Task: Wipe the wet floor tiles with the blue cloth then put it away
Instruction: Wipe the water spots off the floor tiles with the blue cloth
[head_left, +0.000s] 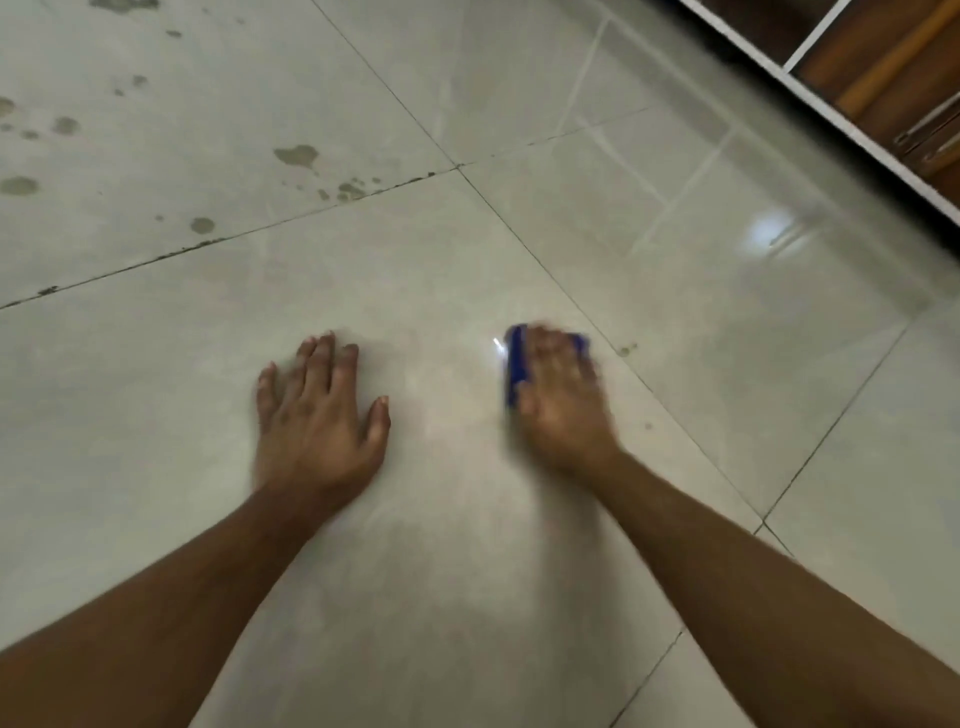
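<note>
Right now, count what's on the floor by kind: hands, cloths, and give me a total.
Hands: 2, the left hand flat on the floor tiles, the right hand pressing the cloth.
Blue cloth: 1.
Total: 3.

Left hand (317, 415) flat on floor tiles (675, 291), right hand (563, 400) beside it atop cloth (517, 364)

Two bare forearms enter from the bottom edge, no sleeves in view, nothing worn at either wrist. Left hand (317, 415): no rings, no watch, short nails, fingers (324, 358) sharp enough to count. Right hand (563, 400): bare too as far as shows, but motion-blurred, nails and knuckles can't be made out
</note>
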